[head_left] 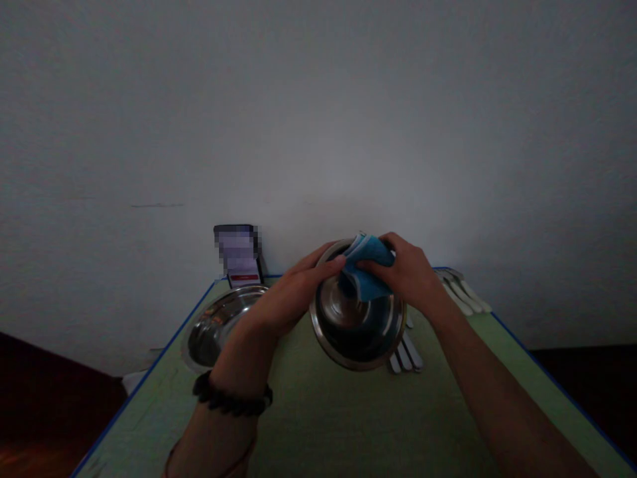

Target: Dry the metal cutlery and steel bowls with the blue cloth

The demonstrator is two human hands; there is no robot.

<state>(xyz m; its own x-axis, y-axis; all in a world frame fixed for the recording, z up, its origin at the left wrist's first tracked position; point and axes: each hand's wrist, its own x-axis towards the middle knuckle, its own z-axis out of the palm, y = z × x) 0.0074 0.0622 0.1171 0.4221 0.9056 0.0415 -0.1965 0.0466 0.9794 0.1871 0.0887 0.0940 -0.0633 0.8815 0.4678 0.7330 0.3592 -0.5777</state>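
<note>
A shiny metal bowl [358, 332] is held up over the table, tilted so its inside faces me. My left hand [306, 285] grips its left rim, thumb over the edge and fingers behind. Pinched in my right hand [405, 269] is a folded blue cloth [371, 262], pressed against the bowl's upper right inside and rim. The cloth and my fingers hide part of the bowl's far edge.
Another metal bowl [206, 335] stands at the left, partly behind my left forearm. A phone [239, 255] leans against the wall. White-handled cutlery [460, 292] lies back right; several metal handles [407, 355] show beside the held bowl. The green table [358, 425] has blue edges.
</note>
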